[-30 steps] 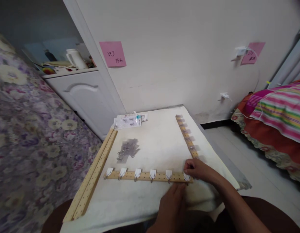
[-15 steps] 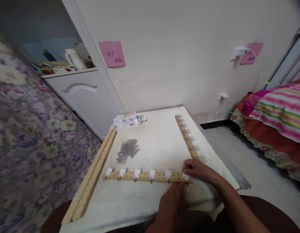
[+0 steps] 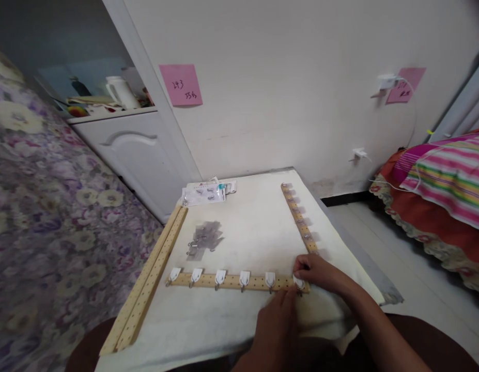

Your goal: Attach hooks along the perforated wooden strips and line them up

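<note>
A perforated wooden strip (image 3: 233,281) lies crosswise near the table's front, bearing a row of white hooks (image 3: 245,279) with metal ends. At its right end, my right hand (image 3: 317,271) has its fingers closed on the top of the last white hook (image 3: 299,283). My left hand (image 3: 276,318) reaches up from the front, fingers together, with the fingertips at the strip's near edge beside that hook. What lies between those fingertips is hidden. A second perforated strip (image 3: 300,219), with several clear-backed metal hooks along it, runs away from me just beyond my right hand.
Two long perforated wooden strips (image 3: 148,281) lie along the table's left edge. A pile of clear-backed hooks (image 3: 204,238) sits left of the middle. Packaged hooks (image 3: 203,194) are at the back left. The cloth-covered table (image 3: 250,222) meets the wall; a bed (image 3: 444,181) stands at right.
My left fingertips have moved slightly up toward the last white hook. My right hand stays at that hook. The whole view has shifted a little.
</note>
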`<state>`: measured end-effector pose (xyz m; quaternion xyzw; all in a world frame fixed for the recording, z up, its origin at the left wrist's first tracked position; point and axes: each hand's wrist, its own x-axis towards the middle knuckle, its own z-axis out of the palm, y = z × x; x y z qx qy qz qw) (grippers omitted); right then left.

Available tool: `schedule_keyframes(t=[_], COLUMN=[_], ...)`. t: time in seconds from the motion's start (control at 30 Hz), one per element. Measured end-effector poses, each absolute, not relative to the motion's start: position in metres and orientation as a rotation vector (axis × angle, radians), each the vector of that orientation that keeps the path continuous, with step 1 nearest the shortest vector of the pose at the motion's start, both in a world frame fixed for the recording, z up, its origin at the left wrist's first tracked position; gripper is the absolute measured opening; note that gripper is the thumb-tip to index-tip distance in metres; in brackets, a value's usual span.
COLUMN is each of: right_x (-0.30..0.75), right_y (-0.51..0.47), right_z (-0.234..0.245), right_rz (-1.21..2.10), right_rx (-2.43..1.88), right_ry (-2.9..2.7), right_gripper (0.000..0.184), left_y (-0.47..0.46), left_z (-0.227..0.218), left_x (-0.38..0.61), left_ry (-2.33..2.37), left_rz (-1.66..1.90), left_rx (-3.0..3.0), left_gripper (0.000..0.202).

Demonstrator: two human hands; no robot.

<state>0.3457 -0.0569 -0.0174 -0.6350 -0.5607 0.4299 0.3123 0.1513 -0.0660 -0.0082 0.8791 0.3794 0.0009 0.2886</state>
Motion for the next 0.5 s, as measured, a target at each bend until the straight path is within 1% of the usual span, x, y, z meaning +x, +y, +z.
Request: schedule_keyframes(t=[0.5], right_x=[0.3459], right_y=[-0.057], right_z=[-0.0158], right_rz=[1.127], right_rx=[-1.687], right_ry=[-1.488], right_gripper=[0.007], left_y=[-0.0646], left_z=[-0.0102], left_x=[0.1519], left_ry=[1.002], left_rz=[-0.007], left_rx=[2.381], left_gripper=[0.057])
